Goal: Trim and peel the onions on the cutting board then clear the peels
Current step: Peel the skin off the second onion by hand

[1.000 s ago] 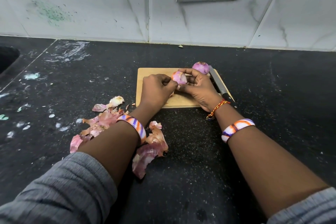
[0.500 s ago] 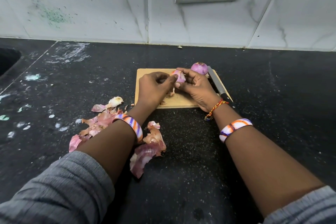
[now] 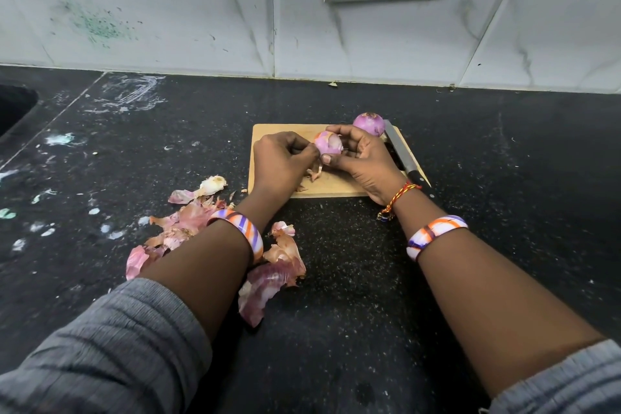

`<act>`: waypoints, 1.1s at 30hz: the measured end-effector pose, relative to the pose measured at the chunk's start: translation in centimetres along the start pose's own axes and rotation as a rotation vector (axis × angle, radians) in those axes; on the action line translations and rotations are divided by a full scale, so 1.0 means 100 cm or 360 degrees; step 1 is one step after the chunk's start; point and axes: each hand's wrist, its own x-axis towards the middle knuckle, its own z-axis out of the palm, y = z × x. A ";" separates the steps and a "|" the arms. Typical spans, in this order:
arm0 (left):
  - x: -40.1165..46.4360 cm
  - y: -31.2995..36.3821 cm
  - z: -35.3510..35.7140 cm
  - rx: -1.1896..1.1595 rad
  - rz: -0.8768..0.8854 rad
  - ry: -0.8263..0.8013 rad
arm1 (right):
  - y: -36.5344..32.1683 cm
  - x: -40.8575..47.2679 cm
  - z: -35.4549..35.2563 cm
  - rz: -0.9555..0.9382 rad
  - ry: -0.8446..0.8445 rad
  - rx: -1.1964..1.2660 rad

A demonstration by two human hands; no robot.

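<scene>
Your right hand (image 3: 361,161) grips the onion (image 3: 328,142) above the board (image 3: 336,183); your left hand (image 3: 280,163) pinches its peel (image 3: 316,172). Another onion (image 3: 369,124) sits at the board's far edge.

Dim, even light; wide-angle edge distortion.

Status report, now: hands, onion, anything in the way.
Right hand grips onion; left hand pinches its skin. Second onion on board. Knife beside right hand.
</scene>
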 end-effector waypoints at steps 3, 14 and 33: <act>0.000 0.001 0.001 0.0032 -0.0037 0.0017 | 0.000 -0.001 0.000 -0.0007 -0.0018 -0.0003; -0.001 0.004 0.003 0.0240 -0.0031 0.0067 | 0.000 0.000 -0.002 -0.0003 -0.0054 0.0063; 0.007 -0.002 0.002 -0.0286 -0.0152 -0.0147 | -0.005 0.001 -0.004 0.0192 -0.0113 0.0766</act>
